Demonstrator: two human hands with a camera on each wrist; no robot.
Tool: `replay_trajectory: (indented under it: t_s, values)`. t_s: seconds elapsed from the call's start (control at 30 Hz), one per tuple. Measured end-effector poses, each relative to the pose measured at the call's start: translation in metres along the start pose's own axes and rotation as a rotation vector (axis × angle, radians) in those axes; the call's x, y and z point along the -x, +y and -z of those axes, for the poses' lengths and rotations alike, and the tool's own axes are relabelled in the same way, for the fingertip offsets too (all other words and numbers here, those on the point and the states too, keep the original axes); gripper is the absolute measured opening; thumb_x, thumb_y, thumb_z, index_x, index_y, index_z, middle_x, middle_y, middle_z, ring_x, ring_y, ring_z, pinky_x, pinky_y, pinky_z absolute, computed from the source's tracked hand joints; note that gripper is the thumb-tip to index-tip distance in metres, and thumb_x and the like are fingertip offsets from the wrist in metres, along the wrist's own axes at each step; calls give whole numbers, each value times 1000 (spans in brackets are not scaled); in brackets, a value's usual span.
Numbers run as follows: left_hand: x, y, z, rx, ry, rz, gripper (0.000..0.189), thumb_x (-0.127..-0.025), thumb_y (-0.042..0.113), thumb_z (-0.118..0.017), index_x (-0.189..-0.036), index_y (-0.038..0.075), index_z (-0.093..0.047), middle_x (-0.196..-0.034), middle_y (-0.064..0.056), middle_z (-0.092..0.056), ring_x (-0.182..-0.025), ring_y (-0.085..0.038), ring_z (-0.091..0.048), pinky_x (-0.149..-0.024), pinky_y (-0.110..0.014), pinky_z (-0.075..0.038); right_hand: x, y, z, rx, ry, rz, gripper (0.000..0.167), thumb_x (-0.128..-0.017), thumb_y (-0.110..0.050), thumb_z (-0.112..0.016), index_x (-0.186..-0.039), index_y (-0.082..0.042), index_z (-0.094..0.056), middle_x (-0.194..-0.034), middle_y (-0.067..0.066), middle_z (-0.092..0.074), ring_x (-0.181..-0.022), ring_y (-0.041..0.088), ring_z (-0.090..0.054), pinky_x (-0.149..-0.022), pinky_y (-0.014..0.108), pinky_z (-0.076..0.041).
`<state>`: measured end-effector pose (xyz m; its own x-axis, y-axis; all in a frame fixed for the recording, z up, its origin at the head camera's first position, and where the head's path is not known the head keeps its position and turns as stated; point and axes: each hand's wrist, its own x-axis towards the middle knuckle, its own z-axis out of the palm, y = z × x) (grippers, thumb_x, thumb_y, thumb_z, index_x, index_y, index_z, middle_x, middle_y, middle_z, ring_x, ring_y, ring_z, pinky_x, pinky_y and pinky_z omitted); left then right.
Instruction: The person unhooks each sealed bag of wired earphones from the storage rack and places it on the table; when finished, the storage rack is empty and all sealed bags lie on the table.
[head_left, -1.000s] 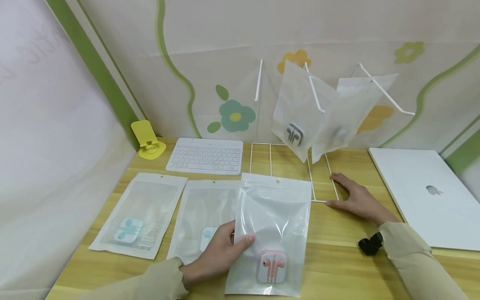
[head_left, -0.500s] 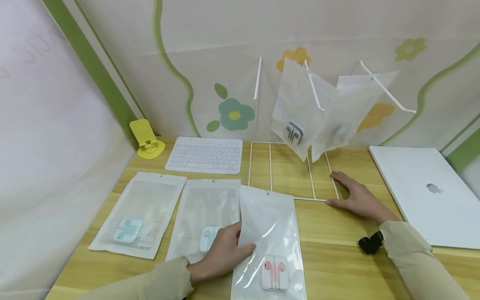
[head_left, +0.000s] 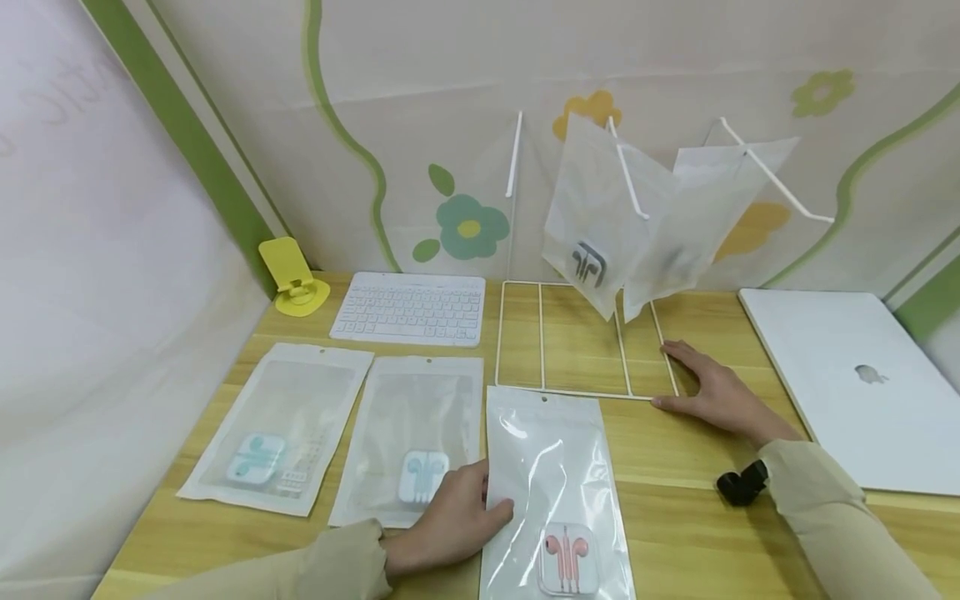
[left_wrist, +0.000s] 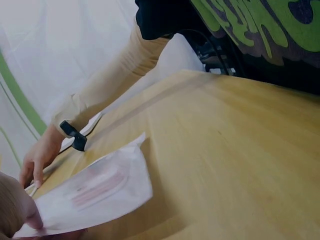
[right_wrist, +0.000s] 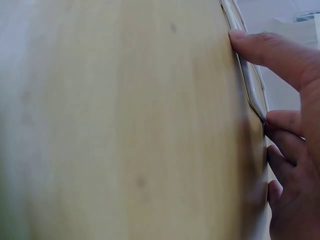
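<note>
A clear-and-white zip pouch (head_left: pixel 543 467) with pink earphones in a square case (head_left: pixel 568 558) stands at the front centre of the table. Its left edge is pinched between the thumb and fingers of my left hand (head_left: pixel 459 515); in the left wrist view the pouch (left_wrist: pixel 135 170) is tilted up off the wood. My right hand (head_left: pixel 716 398) rests at the right front corner of a white wire display rack (head_left: pixel 570 392). In the right wrist view its thumb (right_wrist: pixel 250 42) and fingertips touch the rack's wire, spread apart. Two pouches hang on the rack's hooks.
Two more pouches lie flat on the left, one with green earphones (head_left: pixel 255 458), one with blue earphones (head_left: pixel 423 477). Behind them are a white keyboard (head_left: pixel 408 308) and a yellow phone stand (head_left: pixel 292 279). A closed laptop (head_left: pixel 847 383) lies on the right.
My left hand has brought the pink-earphone pouch lower and slightly right, clear of the rack's front wire. The blue-earphone pouch is less covered. My right hand keeps its place on the rack.
</note>
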<state>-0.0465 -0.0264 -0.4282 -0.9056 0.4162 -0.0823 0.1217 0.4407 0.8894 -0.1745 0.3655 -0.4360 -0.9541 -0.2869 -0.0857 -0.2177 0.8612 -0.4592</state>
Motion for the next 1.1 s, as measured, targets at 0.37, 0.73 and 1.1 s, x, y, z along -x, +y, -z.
replay_trajectory:
  t_s: [0.37, 0.73, 1.1]
  values:
    - [6, 6, 8, -82, -96, 85, 7, -83, 15, -65, -86, 9, -60, -64, 10, -61, -57, 1, -50, -53, -17, -44, 1, -2, 2, -1, -9, -7, 97, -80, -52, -74, -152, -8, -27, -155, 28, -24, -136, 55, -26, -102, 72, -28]
    - [25, 20, 35, -134, -131, 57, 17, -80, 10, -60, -94, 0, -63, -61, 10, -69, -55, 5, -57, -59, -15, -47, 1, -3, 5, 6, -8, 3, 95, -80, -50, -74, -152, -9, -27, -155, 28, -24, -136, 55, -26, -101, 73, -28]
    - [-32, 25, 70, -499, 72, -234, 68, -79, 30, -78, -137, 10, -49, -134, -9, -55, -121, -22, -54, -101, -40, -48, 1, -1, 2, -9, -3, 10, 95, -80, -50, -74, -152, -9, -28, -155, 28, -25, -136, 55, -26, -101, 72, -28]
